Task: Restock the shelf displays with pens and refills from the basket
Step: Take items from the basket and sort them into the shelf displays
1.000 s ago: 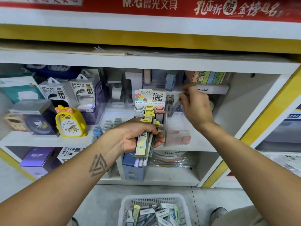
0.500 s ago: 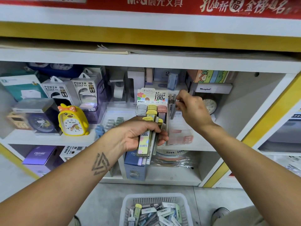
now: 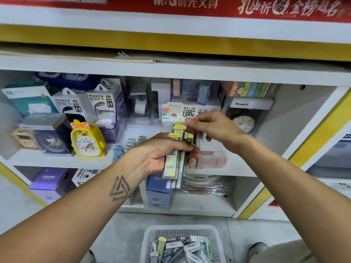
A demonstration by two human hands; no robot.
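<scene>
Left hand grips a bundle of refill packs before the shelf's front edge. Right hand reaches its curled fingertips to the lead-refill display; what they hold cannot be told. Basket sits on the floor below. A yellow clock stands left.

The shelf front left is blocked by the duck clock; open shelf is left right of the refill display.

The basket is cut off at the bottom edge; the right hand hides the display's right column.
</scene>
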